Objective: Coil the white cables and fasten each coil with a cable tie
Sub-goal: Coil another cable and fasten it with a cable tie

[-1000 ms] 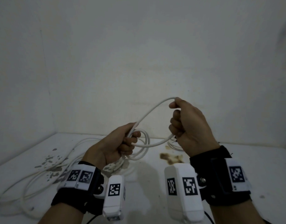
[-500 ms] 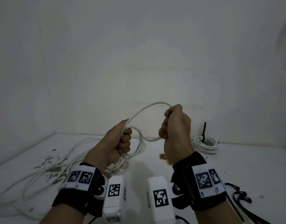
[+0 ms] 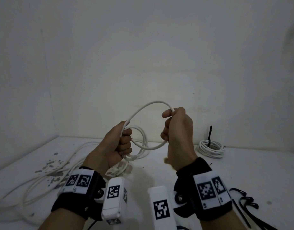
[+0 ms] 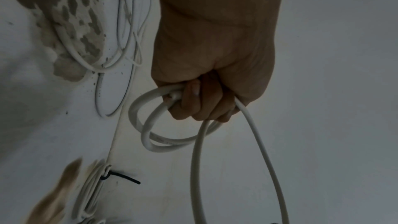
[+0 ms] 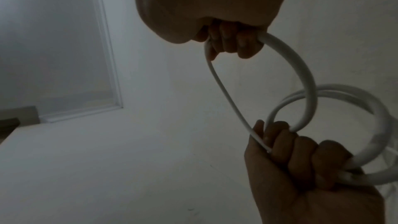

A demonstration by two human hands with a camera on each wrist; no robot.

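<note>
White table against bare wall. Small coil of white cable is clamped by curled left hand fingers, keeping finished turns together; right hand is fisted round the next loop, arched between both fists, presumably for laying onto the coil.

No readable text, only black-and-white square code markers on the wrist bands
</note>
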